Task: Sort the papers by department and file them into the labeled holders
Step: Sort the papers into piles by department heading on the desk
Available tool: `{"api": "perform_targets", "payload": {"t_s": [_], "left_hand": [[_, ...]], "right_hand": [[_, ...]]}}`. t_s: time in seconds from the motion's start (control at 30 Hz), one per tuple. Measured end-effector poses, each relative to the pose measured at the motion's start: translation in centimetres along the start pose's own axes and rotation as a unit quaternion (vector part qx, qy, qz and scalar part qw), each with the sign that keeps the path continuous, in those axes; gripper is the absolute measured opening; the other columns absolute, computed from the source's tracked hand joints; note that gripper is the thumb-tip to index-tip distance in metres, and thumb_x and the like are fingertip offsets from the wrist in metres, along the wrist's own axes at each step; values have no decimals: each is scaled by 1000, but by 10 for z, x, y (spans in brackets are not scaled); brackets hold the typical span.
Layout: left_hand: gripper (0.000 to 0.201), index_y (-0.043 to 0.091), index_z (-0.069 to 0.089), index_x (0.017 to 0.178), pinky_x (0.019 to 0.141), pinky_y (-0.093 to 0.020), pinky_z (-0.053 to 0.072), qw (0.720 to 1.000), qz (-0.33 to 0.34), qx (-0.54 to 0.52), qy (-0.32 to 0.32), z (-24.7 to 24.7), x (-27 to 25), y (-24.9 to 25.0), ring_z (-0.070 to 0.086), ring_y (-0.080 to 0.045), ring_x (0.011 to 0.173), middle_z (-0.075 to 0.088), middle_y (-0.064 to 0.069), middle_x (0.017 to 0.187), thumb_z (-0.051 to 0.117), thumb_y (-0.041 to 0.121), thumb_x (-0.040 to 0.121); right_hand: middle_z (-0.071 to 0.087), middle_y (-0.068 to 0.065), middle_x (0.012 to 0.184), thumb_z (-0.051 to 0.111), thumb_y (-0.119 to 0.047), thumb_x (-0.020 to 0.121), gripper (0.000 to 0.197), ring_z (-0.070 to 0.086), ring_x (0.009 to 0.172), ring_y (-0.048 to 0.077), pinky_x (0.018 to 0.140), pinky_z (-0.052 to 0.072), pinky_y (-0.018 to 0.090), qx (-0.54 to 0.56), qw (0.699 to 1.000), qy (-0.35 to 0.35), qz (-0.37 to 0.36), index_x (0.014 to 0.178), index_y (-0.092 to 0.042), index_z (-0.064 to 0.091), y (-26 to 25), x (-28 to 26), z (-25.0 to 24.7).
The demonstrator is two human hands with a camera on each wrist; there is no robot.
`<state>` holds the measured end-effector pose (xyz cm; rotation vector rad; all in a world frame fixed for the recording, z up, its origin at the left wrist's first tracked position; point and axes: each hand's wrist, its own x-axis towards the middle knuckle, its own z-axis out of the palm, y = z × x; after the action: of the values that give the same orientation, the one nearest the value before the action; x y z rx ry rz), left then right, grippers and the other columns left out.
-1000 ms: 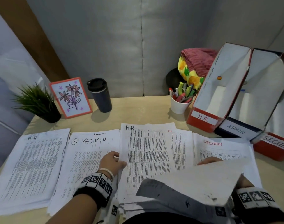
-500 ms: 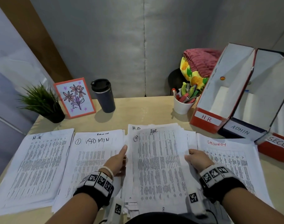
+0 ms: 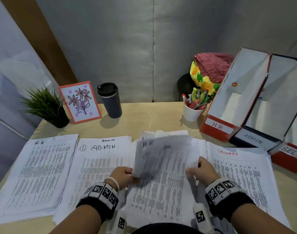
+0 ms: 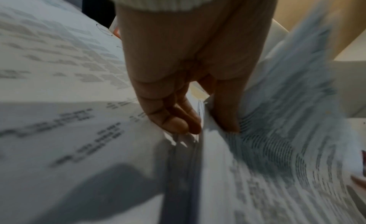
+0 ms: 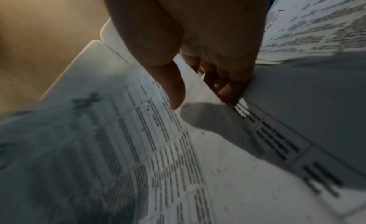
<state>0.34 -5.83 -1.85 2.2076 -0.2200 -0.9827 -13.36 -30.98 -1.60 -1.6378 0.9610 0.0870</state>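
A blurred sheaf of papers [image 3: 164, 156] is held up off the middle stack [image 3: 161, 191] by both hands. Its left edge is pinched by the left hand [image 3: 122, 176], whose fingers [image 4: 178, 120] are seen from the left wrist curled together under the sheets with the thumb on top. Its right edge is gripped by the right hand [image 3: 201, 171] — thumb above, fingers [image 5: 227, 88] folded beneath the paper. "HR" is written at the top of the raised sheaf, though the lettering is smeared.

Three further stacks are spread across the worktop [image 3: 144, 115]: an HR stack [image 3: 36, 174] at the far left, an ADMIN stack [image 3: 97, 166] just beside it, and a SECURITY stack [image 3: 237, 174] to the right of the hands.

At the right rear, three holders are lined up side by side — the HR holder [image 3: 218, 127], the ADMIN holder [image 3: 252, 141] and the SECURITY holder [image 3: 291, 154], this last one cut off by the picture edge.
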Motion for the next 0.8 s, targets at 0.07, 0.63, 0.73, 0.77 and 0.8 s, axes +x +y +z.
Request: {"api": "perform_targets", "payload": {"t_s": [0.07, 0.63, 0.73, 0.77, 0.8], "left_hand": [[26, 29, 69, 65, 74, -14, 51, 999, 30, 29, -12, -1, -3, -3, 60, -9, 85, 67, 11, 85, 71, 5, 76], [47, 24, 70, 83, 80, -31, 56, 994, 3, -105, -11, -23, -10, 3, 66, -20, 93, 66, -13, 107, 46, -16, 79], [36, 16, 68, 90, 73, -29, 54, 990, -3, -135, 43, -23, -7, 18, 66, -15, 75, 65, -10, 99, 45, -11, 84], [28, 14, 68, 93, 69, -27, 54, 991, 10, -124, 55, -20, -6, 24, 65, -14, 72, 65, -7, 96, 48, -5, 87], [21, 13, 68, 95, 63, -23, 53, 992, 23, -106, 63, -16, -5, 30, 63, -14, 71, 66, -6, 93, 50, 2, 90]], "right_hand": [[67, 10, 88, 60, 15, 74, 31, 65, 85, 25, 66, 51, 30, 57, 998, -13, -27, 94, -7, 60, 3, 1, 0], [71, 22, 92, 66, 9, 75, 7, 66, 82, 30, 69, 53, 27, 188, 968, -147, -78, 74, 2, 66, 9, -26, -24], [72, 19, 85, 56, 16, 79, 17, 66, 70, 25, 56, 51, 25, 218, 964, -137, -62, 75, 3, 64, 11, -30, -30], [71, 18, 81, 60, 12, 76, 13, 65, 67, 24, 53, 51, 24, 222, 966, -122, -53, 74, 0, 66, 12, -31, -31], [68, 18, 78, 65, 6, 73, 8, 63, 65, 24, 52, 50, 26, 223, 968, -102, -44, 75, -1, 67, 14, -30, -32]]}}
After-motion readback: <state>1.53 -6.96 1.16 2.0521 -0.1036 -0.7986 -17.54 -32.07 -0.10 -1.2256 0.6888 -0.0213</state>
